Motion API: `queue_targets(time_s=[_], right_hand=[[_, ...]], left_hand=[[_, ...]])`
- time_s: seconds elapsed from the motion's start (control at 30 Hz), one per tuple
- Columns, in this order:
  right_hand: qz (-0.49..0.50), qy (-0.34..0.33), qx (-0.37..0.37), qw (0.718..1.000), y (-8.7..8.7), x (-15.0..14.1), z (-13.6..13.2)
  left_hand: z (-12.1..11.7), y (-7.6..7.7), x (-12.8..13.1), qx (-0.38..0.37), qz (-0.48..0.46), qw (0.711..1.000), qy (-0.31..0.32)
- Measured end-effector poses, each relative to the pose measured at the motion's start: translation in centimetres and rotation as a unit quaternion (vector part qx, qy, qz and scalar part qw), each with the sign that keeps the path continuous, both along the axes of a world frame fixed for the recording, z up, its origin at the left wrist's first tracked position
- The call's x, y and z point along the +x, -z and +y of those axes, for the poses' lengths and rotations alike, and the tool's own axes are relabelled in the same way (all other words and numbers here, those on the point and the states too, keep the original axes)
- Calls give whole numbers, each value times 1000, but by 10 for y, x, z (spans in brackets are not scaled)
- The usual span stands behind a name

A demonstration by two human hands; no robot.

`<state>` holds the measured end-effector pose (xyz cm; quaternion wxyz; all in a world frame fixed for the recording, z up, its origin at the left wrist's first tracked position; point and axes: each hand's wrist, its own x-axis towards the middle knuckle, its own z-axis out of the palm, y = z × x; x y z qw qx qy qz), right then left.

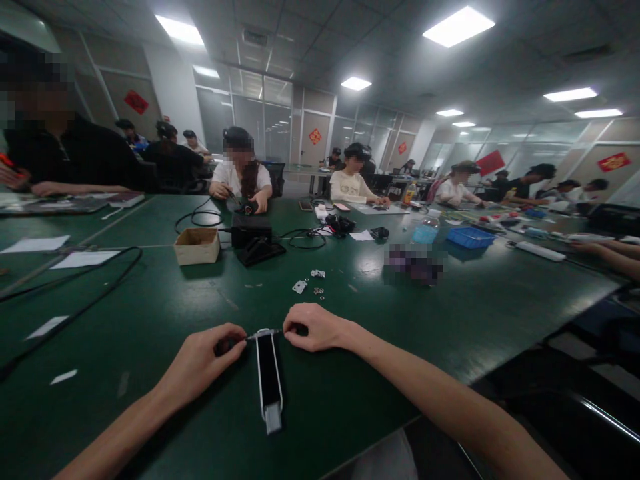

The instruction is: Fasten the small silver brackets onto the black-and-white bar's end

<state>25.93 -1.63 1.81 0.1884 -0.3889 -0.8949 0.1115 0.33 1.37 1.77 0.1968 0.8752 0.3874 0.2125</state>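
Observation:
On the green table (190,413) lies a long, narrow black piece with a pale metal frame (270,373), a grey block (273,419) at its near end. A thin crosswise rod (266,332) sticks out on both sides of its far end. My left hand (213,353) pinches the rod's left end between thumb and fingertips. At the right end, my right hand (313,327) is closed in a pinch on the same rod; its fingertips partly hide the end. Just beyond my hands lie several small metal parts (300,286).
Farther back stand a cardboard box (197,247), a black box-like device (251,231) with cables, a bottle of blue liquid (426,228) and a blue basket (470,238). A black cable (100,287) runs along the left. Several people sit around the tables.

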Motion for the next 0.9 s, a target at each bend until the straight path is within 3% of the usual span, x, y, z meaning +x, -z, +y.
queue_targets(time_s=[0.4, 0.73, 0.9], right_hand=[[8, 32, 14, 999, 3, -5, 2], [6, 16, 19, 1000, 8, -7, 2], [5, 20, 20, 1000, 7, -7, 2]], left_hand=[[-1, -3, 2, -22, 9, 1000, -14], [-3, -6, 5, -85, 10, 995, -42], [-2, -3, 4, -98, -3, 995, -19]])
